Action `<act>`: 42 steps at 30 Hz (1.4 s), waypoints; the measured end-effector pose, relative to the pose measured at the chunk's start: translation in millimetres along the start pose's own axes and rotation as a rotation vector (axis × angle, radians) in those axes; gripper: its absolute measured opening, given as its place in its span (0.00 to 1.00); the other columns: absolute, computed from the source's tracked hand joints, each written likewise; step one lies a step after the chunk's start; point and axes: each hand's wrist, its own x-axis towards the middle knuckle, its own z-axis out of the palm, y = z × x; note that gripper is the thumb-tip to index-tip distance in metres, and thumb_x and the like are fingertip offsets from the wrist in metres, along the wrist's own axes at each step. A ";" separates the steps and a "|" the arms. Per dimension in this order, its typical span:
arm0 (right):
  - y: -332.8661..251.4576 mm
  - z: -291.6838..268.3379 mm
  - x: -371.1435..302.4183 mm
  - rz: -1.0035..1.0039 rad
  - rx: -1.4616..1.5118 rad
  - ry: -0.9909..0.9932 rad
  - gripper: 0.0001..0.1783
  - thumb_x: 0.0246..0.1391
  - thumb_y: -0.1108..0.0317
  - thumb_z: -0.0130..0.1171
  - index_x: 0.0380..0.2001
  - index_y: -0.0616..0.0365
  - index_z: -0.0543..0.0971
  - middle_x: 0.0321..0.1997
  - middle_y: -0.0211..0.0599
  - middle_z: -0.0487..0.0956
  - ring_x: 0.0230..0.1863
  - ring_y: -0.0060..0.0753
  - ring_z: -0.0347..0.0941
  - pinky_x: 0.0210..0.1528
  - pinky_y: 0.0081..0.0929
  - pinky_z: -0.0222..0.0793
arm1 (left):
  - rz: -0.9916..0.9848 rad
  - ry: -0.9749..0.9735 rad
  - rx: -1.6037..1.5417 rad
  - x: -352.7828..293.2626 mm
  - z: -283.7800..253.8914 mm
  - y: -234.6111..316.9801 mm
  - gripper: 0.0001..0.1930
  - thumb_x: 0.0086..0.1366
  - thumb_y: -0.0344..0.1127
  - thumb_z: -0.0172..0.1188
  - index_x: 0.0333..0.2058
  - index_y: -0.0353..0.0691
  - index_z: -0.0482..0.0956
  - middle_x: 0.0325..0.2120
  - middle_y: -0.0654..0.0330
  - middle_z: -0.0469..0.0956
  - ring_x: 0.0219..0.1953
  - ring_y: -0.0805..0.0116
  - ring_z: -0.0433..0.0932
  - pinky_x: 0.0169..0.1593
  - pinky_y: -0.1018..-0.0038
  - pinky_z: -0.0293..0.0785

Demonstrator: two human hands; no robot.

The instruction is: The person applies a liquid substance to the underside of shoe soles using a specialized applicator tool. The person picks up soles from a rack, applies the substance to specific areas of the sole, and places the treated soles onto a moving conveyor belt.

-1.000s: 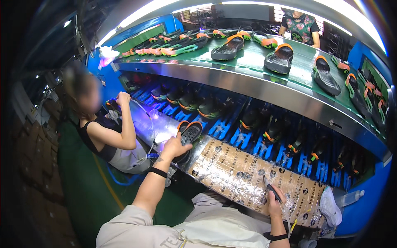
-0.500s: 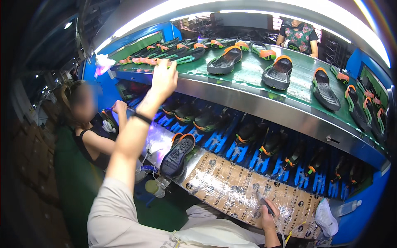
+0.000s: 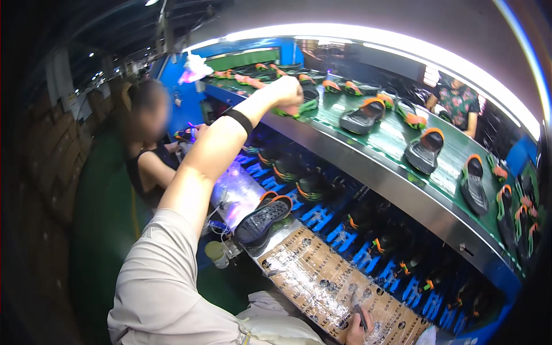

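My left hand (image 3: 287,95) reaches out over the green conveyor belt. Its fingers are curled onto a black sandal with green and pink-orange straps (image 3: 302,109); the fingertips are partly hidden and blurred. Low in the picture, my right hand (image 3: 359,330) grips a slim pen-like tool with a dark handle (image 3: 360,314). That tool's pale tip lies over the cardboard-covered bench (image 3: 310,270). Between my two hands, a pair of black shoes with orange rims (image 3: 264,221) rests at the bench's left end.
More sandals and shoe bottoms (image 3: 363,117) stand along the conveyor belt (image 3: 339,141). Beneath its metal edge, dark shoes sit on a row of blue racks (image 3: 316,218). A co-worker (image 3: 152,167) works at my left, and another person (image 3: 457,106) is across the belt. A yellowish container (image 3: 215,253) hangs beside the bench.
My view has swung left, so the scene sits farther right and lower. My left hand has gone farther over the belt and curled onto the sandal. My right hand still grips the tool.
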 end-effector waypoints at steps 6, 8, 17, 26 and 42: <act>37.6 2.9 11.8 0.159 0.226 -0.066 0.18 0.76 0.50 0.61 0.39 0.53 0.83 0.29 0.24 0.76 0.30 0.22 0.70 0.31 0.25 0.66 | -0.109 -0.136 0.273 -41.7 23.9 -4.4 0.26 0.75 0.57 0.51 0.48 0.44 0.90 0.47 0.40 0.87 0.51 0.43 0.87 0.57 0.49 0.81; 23.3 2.2 11.6 0.045 0.171 -0.051 0.15 0.77 0.58 0.58 0.52 0.59 0.83 0.29 0.27 0.77 0.28 0.22 0.71 0.30 0.25 0.67 | -0.547 0.315 -0.316 -52.4 54.7 26.9 0.39 0.64 0.53 0.69 0.60 0.23 0.69 0.49 0.28 0.83 0.52 0.37 0.86 0.57 0.54 0.82; 2.7 0.2 51.2 -0.386 0.109 0.274 0.11 0.68 0.74 0.60 0.50 0.66 0.84 0.48 0.43 0.86 0.51 0.35 0.82 0.58 0.33 0.76 | -0.333 0.668 -1.209 -156.5 130.2 119.1 0.34 0.70 0.27 0.64 0.72 0.29 0.65 0.43 0.59 0.87 0.42 0.73 0.84 0.49 0.73 0.82; -104.3 12.3 25.4 -0.200 0.245 0.164 0.14 0.66 0.69 0.67 0.51 0.63 0.85 0.31 0.22 0.75 0.29 0.14 0.64 0.31 0.18 0.57 | -0.392 -0.399 -2.505 -312.5 228.0 273.9 0.32 0.72 0.39 0.65 0.70 0.34 0.71 0.63 0.43 0.80 0.64 0.45 0.81 0.64 0.53 0.82; -156.2 97.5 51.8 -0.215 0.151 0.010 0.12 0.65 0.73 0.67 0.50 0.62 0.88 0.38 0.27 0.85 0.36 0.15 0.77 0.38 0.17 0.73 | -0.600 -0.613 -2.758 -357.3 246.2 354.1 0.54 0.75 0.81 0.22 0.78 0.40 0.61 0.73 0.49 0.70 0.73 0.47 0.72 0.76 0.49 0.67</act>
